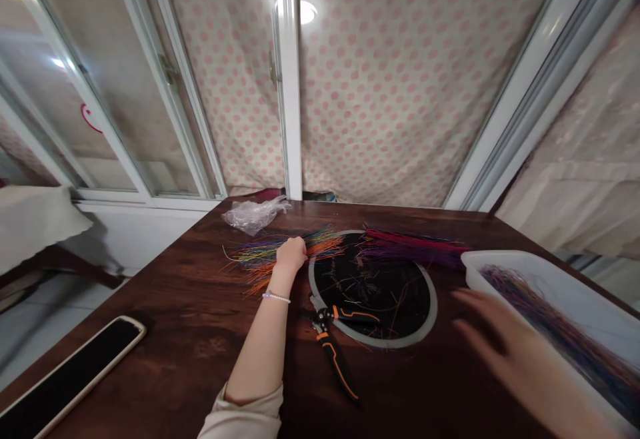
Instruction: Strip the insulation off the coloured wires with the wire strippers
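My left hand (292, 252) is closed around a bundle of thin coloured wires (260, 259), orange, yellow, green and blue, lying on the table. Smeared by motion, my right hand (493, 332) is beside the white plastic bin (493, 257), its fingers pointing left and apart from the thumb, with nothing seen in it. Inside the bin lie many more thin wires (555, 326) in mixed colours. Between my hands is a round black mat with a grey rim (427, 309), strewn with loose wire bits. Orange-and-black pliers (325, 322) lie with handles spread, one over the mat's rim.
Red and purple wires (415, 247) lie across the mat's far edge. A crumpled clear plastic bag (255, 215) sits at the back left of the dark wooden table (185, 306). A dark, pale-edged phone-like object (75, 376) lies front left. Curtained windows (380, 92) stand behind.
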{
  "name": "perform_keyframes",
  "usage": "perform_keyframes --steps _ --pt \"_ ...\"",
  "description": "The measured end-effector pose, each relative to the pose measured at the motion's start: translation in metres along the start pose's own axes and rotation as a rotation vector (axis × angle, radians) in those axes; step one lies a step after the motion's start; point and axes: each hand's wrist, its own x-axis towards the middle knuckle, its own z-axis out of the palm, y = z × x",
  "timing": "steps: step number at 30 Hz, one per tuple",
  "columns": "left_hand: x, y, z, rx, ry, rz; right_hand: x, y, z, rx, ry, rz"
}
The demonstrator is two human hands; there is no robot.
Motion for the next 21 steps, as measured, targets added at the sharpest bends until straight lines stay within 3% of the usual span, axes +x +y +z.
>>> perform_keyframes --steps 4,6,9,13,21 --pt "0.0 -0.002 0.001 0.028 0.027 -0.009 0.009 -0.094 0.033 0.143 -0.62 -0.056" --pt "0.001 -0.004 0.001 0.025 0.029 -0.002 0.015 -0.121 0.04 0.139 -0.775 -0.061" --pt "0.003 -0.006 -0.002 -0.001 0.026 0.023 0.023 -0.141 0.044 0.076 -0.847 -0.035" --pt "0.004 -0.009 -0.011 -0.072 0.037 0.08 0.029 -0.149 0.049 0.07 -0.919 0.005" --pt "-0.008 -0.002 -0.037 -0.354 0.203 0.251 0.027 -0.158 0.054 0.038 -0.893 0.036"
